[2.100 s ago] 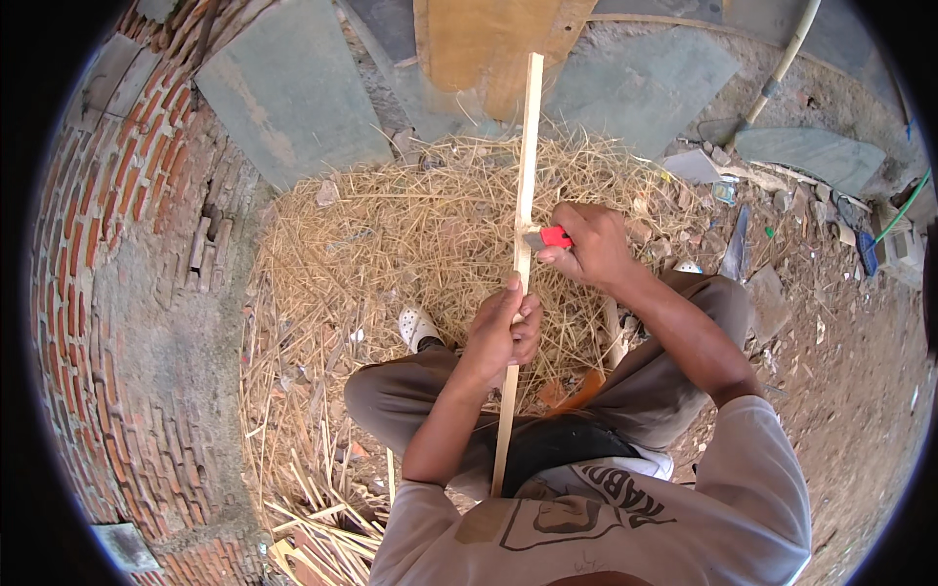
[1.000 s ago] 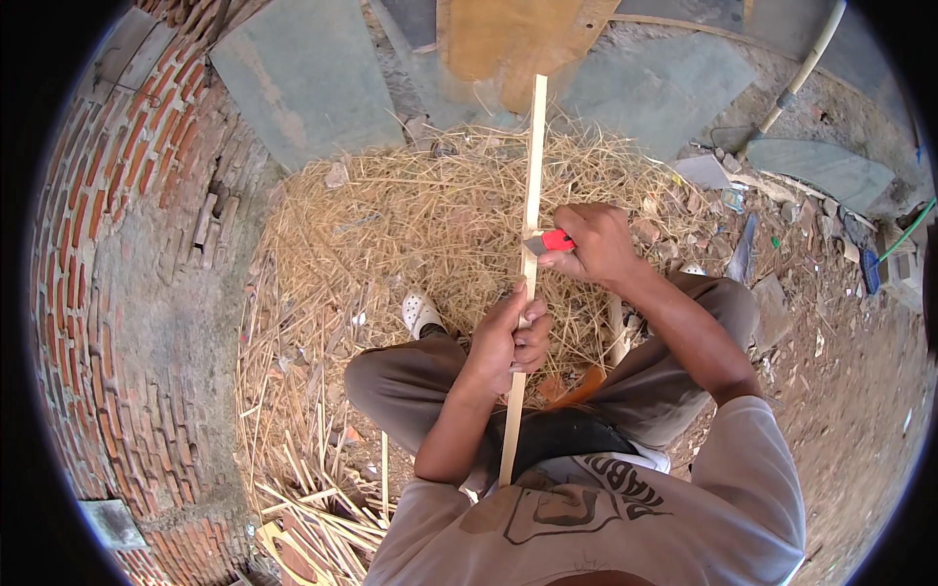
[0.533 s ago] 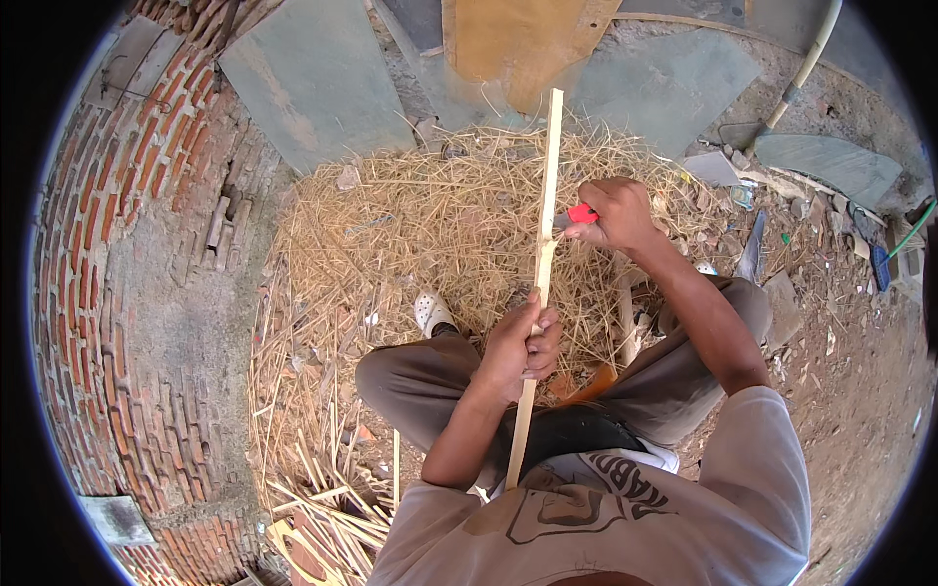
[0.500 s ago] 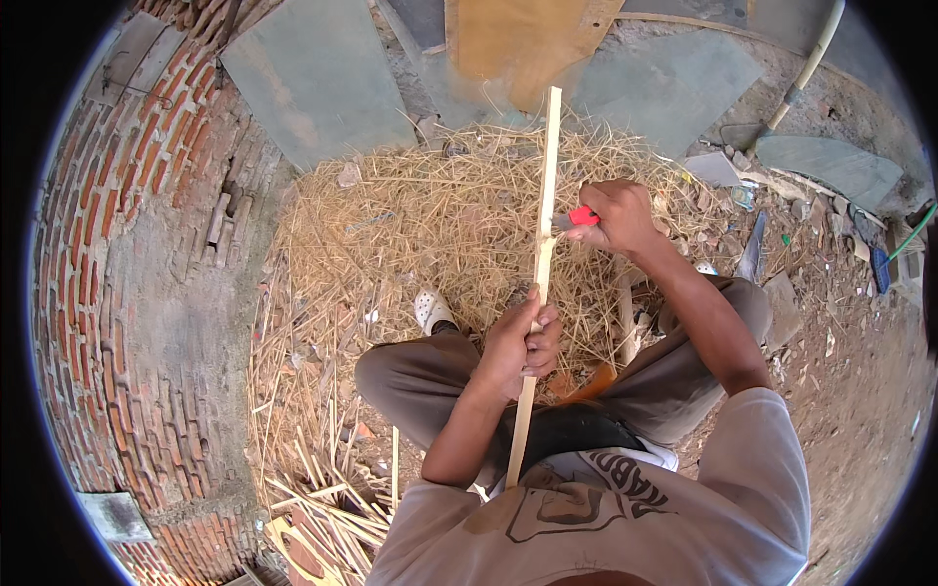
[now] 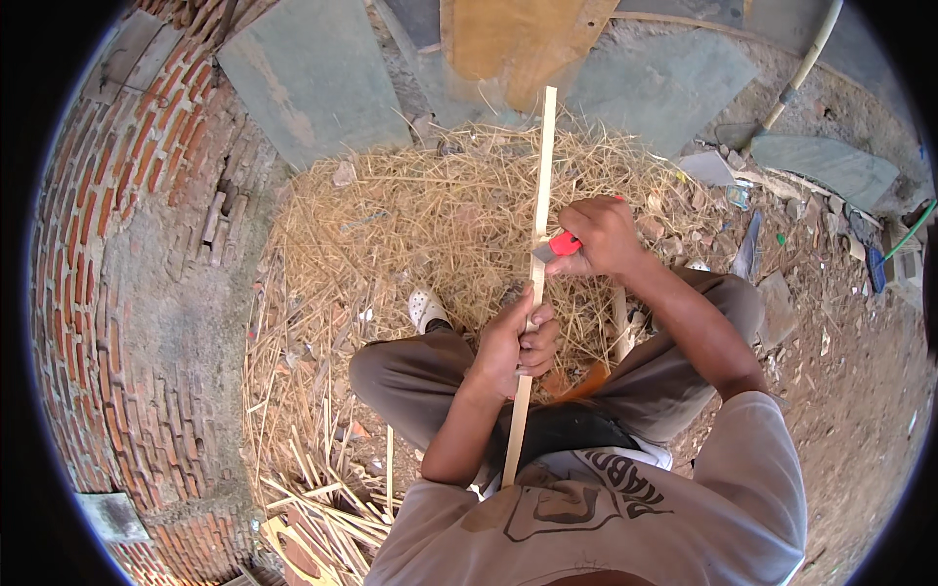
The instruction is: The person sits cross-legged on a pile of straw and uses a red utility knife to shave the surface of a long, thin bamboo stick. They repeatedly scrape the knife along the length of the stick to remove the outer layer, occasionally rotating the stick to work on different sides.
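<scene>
A long pale bamboo strip (image 5: 545, 161) stands lengthwise before me, its lower end against my shirt. My left hand (image 5: 518, 344) is closed round its middle part. In my right hand (image 5: 598, 234) is a red-handled knife (image 5: 559, 246), gripped by the handle. Its blade lies across the strip a little above my left hand, touching it at a small raised spot. Part of the handle is hidden by my fingers.
Straw-like shavings (image 5: 391, 225) cover the ground ahead. Several cut strips (image 5: 327, 513) lie in a pile at lower left. A brick wall (image 5: 107, 293) rises on the left. Grey panels (image 5: 313, 88) and a brown board (image 5: 518, 44) lean at the back.
My right hand and the knife have moved down along the strip toward my left hand and slightly left. My left hand keeps its hold on the strip.
</scene>
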The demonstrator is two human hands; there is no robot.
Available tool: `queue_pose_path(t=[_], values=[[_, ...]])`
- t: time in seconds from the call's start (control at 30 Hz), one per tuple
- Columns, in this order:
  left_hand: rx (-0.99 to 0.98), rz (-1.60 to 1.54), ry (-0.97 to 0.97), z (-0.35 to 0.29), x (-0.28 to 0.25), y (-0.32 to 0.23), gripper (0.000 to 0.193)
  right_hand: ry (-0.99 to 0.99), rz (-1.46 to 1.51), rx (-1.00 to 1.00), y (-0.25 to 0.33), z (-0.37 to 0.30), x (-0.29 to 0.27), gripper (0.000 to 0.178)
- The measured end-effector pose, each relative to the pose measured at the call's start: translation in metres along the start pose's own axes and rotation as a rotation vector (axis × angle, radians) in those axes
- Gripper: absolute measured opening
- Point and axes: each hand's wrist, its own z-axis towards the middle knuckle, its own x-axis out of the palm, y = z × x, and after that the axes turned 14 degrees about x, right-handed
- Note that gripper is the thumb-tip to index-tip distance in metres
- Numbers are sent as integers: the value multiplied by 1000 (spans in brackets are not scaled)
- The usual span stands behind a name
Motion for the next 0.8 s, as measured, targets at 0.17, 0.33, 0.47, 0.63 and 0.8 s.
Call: queue_pose_path(t=[0.17, 0.33, 0.47, 0.63, 0.8], values=[[2, 13, 10, -1, 2, 0, 41, 11, -29, 18, -2, 0, -2, 67], [15, 81, -8, -3, 1, 0, 41, 21, -31, 24, 0, -1, -1, 66], [23, 101, -3, -3, 1, -1, 42, 60, -30, 39, 0, 0, -5, 67], [25, 107, -8, -4, 1, 0, 42, 60, -15, 33, -1, 0, -5, 66], [34, 125, 0, -4, 4, 0, 41, 29, 0, 28, -2, -1, -5, 66]])
